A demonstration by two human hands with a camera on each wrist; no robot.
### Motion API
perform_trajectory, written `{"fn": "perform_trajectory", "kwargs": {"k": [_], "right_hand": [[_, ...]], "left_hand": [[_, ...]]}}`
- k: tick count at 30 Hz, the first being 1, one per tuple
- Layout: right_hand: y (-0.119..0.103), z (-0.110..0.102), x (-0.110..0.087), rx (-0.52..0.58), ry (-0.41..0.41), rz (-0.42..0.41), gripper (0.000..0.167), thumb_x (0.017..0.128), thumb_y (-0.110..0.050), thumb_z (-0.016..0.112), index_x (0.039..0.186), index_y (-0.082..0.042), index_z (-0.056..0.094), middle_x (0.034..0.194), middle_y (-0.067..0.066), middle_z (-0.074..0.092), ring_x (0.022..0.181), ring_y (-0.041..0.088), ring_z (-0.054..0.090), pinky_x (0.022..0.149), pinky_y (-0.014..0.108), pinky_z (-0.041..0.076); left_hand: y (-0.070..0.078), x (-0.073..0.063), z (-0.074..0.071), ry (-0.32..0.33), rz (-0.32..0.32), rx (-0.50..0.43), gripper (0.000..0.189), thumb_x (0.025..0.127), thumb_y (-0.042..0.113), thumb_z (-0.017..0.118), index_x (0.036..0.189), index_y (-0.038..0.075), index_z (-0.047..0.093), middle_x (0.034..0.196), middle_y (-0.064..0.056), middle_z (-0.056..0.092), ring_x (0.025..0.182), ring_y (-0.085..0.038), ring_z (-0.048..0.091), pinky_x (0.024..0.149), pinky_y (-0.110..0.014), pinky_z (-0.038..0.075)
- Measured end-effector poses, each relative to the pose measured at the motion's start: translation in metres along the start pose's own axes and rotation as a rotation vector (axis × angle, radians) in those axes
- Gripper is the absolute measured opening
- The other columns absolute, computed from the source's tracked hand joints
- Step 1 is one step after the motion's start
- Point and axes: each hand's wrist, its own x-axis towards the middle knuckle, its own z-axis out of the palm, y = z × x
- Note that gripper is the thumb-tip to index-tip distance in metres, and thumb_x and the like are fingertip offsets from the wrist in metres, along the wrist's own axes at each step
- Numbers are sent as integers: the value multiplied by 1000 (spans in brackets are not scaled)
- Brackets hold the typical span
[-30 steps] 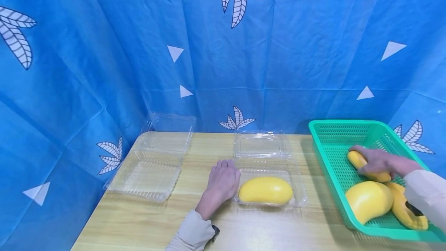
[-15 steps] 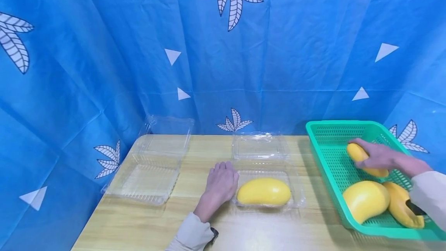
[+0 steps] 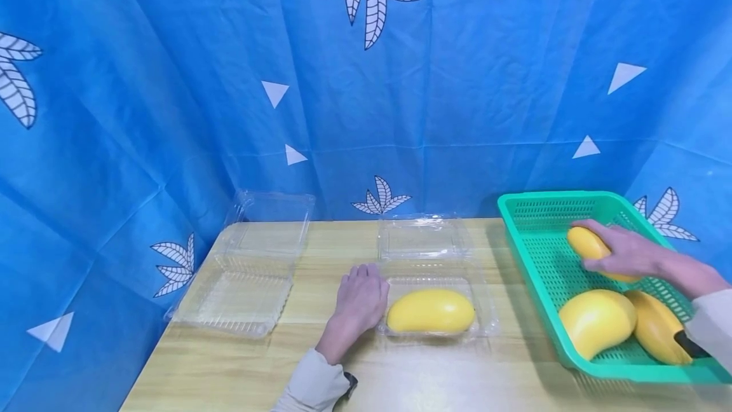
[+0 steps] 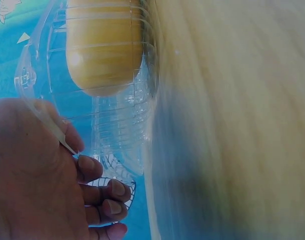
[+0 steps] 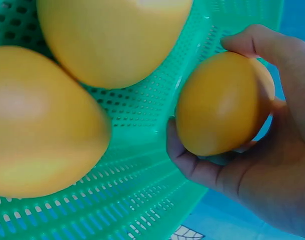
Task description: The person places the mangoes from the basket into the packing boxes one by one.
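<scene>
R hand (image 3: 629,253) & held mango (image 3: 587,243) up slightly vs. earlier, within basket (image 3: 555,195), right of frame, hand curled round it. L hand (image 3: 361,294) pinches rim of mid box (image 3: 427,283). 1 boxed mango (image 3: 431,311); far-left box (image 3: 246,297) unfilled, prob. next.

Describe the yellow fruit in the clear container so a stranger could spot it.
On the wooden table, find the open clear container between the left hand and the green basket. The yellow fruit lies inside. Unlike the two basket fruits and the held fruit in the right hand, it alone sits in a clear container.
</scene>
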Motion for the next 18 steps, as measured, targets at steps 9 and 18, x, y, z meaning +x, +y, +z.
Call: {"fn": "perform_trajectory", "kwargs": {"k": [9,18], "right_hand": [[-17,-10,-5,37,62,-32,78,86,-25,77,152,-8,37,86,3,56,66,12,51,55,34,42],[-34,-11,-16,1,182,-66,74,82,-21,82,146,-12,45,83,1,52,58,6,46,48,29,39]], "left_hand": [[-2,2,0,19,-4,-4,22,104,23,40,89,8,45,80,-6,41,76,-23,39,70,-36,36],[-2,-1,1,0,-2,-8,24,106,26,39,90,9,45,81,-5,41,77,-22,39,72,-36,37]]}}
